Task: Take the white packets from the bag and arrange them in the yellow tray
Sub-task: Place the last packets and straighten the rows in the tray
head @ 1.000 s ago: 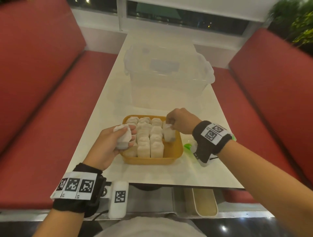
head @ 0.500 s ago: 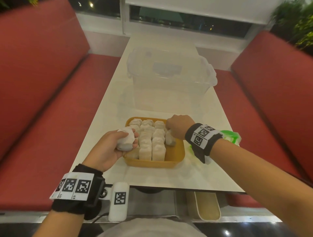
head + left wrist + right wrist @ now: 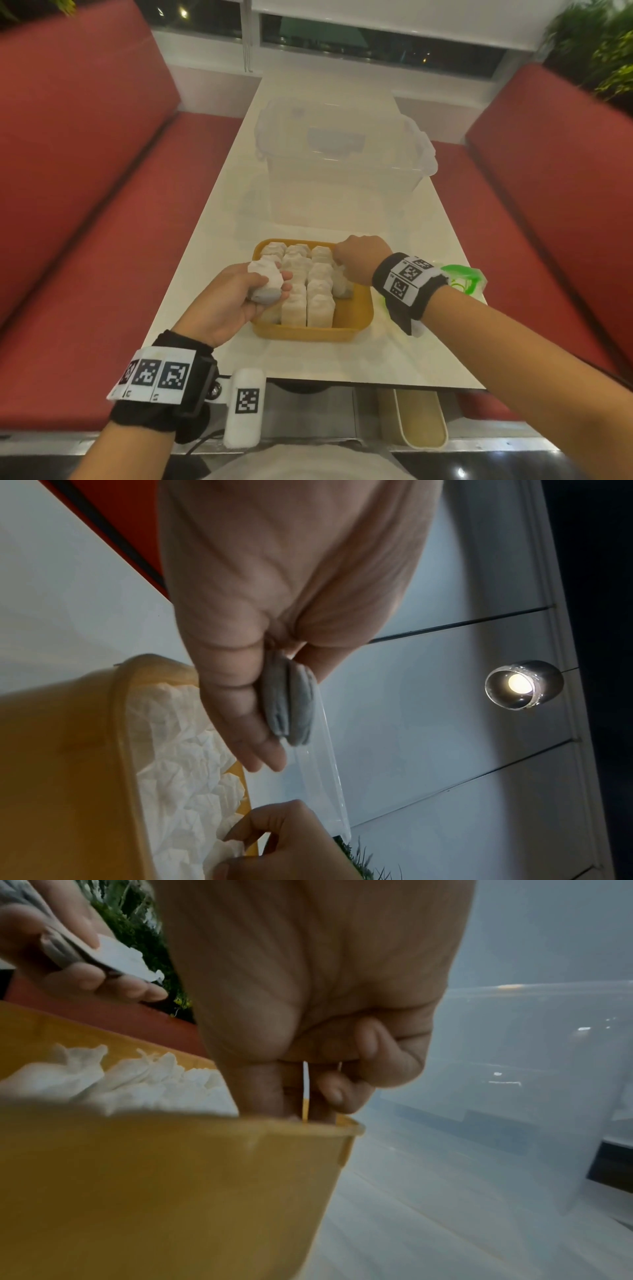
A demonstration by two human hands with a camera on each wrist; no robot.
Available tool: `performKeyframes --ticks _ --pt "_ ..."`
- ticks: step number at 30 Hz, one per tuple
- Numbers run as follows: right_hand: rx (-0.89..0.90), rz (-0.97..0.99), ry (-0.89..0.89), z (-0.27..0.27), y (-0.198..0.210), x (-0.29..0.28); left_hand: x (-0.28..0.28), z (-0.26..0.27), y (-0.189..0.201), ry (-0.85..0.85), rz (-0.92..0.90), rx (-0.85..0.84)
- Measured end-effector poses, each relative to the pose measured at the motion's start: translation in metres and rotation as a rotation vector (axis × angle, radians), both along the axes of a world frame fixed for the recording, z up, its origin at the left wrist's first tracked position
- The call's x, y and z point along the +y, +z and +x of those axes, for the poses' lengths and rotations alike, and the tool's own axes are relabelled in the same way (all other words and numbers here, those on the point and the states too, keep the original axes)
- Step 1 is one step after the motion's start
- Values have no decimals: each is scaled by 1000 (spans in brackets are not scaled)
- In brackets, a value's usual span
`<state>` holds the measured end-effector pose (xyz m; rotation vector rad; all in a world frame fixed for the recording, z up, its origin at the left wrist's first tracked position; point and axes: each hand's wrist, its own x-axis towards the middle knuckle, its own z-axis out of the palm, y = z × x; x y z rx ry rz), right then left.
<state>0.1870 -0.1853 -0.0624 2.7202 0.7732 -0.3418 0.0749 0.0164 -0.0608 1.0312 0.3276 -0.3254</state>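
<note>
The yellow tray [image 3: 354, 320] sits on the white table and holds rows of upright white packets [image 3: 320, 301]. My left hand [image 3: 274, 287] hovers over the tray's left edge, gripping two spare packets [image 3: 291, 704] stacked together. My right hand [image 3: 342, 265] reaches into the tray's right column, and its thumb and fingers pinch the top of one packet [image 3: 306, 1085] standing there. That packet's lower part is hidden behind the tray wall [image 3: 171, 1177] in the right wrist view. The green-and-clear bag [image 3: 462, 279] lies crumpled right of the tray, behind my right wrist.
A clear lidded storage box [image 3: 342, 161] stands just beyond the tray. Red benches [image 3: 85, 205] flank the narrow table on both sides. A small white marker block [image 3: 245, 407] hangs at the table's near edge, with a beige bin [image 3: 419, 418] below it.
My right hand has lowered its packet into the tray's right column. The left hand has kept its packets almost still at the tray's left edge.
</note>
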Motion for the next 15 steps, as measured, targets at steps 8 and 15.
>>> performKeyframes --ticks 8,15 --pt "50 951 -98 -30 56 10 -15 4 1 -74 182 -120" --pt "173 1051 -136 -53 48 15 -30 5 4 -57 300 -187"
